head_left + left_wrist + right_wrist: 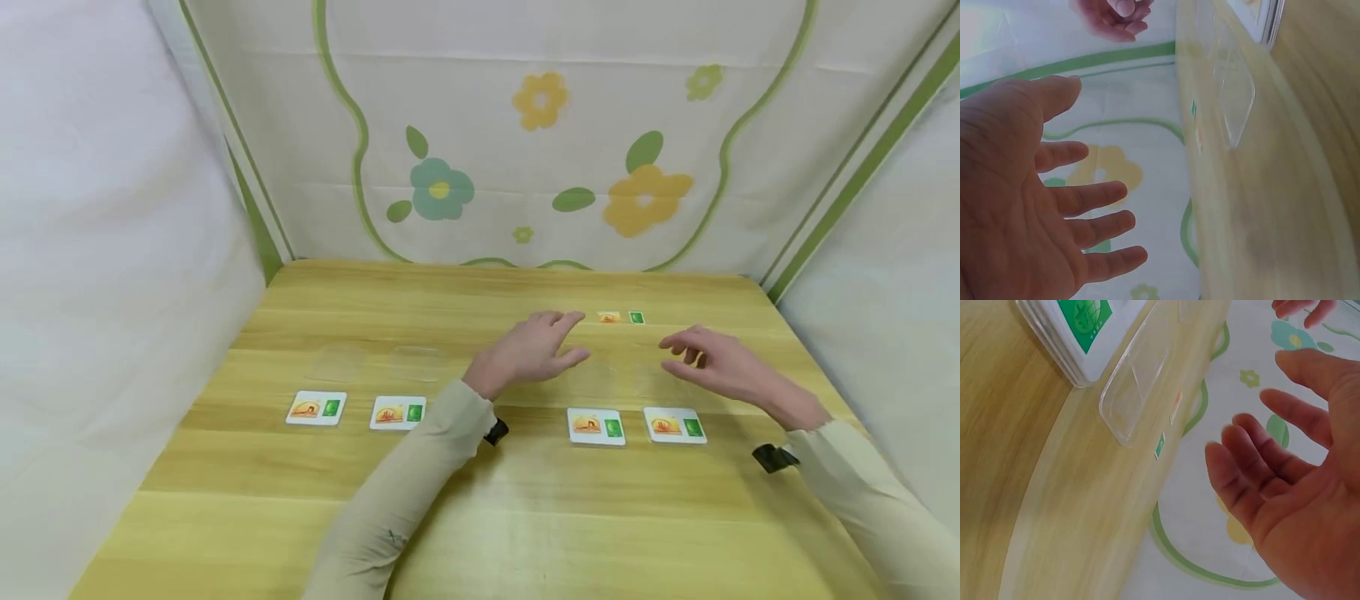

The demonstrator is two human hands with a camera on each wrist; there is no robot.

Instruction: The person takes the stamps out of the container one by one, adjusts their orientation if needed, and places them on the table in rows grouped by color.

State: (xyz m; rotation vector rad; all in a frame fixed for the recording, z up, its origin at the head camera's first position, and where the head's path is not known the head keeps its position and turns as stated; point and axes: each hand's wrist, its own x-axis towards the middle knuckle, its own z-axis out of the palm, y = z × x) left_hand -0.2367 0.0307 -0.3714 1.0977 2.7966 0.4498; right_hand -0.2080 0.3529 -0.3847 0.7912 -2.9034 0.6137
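Both hands are raised above the back half of a wooden table, with nothing between their fingers. The left hand (pixel 528 350) has its fingers extended and thumb spread, pointing right. My right hand (pixel 720 362) faces it, fingers loosely bent. Beyond them, a small orange picture sticker (pixel 609 317) and a small green sticker (pixel 637 317) lie side by side on the tabletop. Below the hands, two white rectangular cases (pixel 596 427) carry the same orange picture and green label. A clear plastic piece (pixel 1138 375) shows behind the cases in the right wrist view.
On the left side of the table (pixel 480 533) lie two more labelled white cases (pixel 317 408), one partly behind the left sleeve (pixel 405 492). Faint clear plastic pieces (pixel 416 364) lie behind them. A flower-printed cloth (pixel 480 108) hangs at the back edge, and white cloth flanks both sides.
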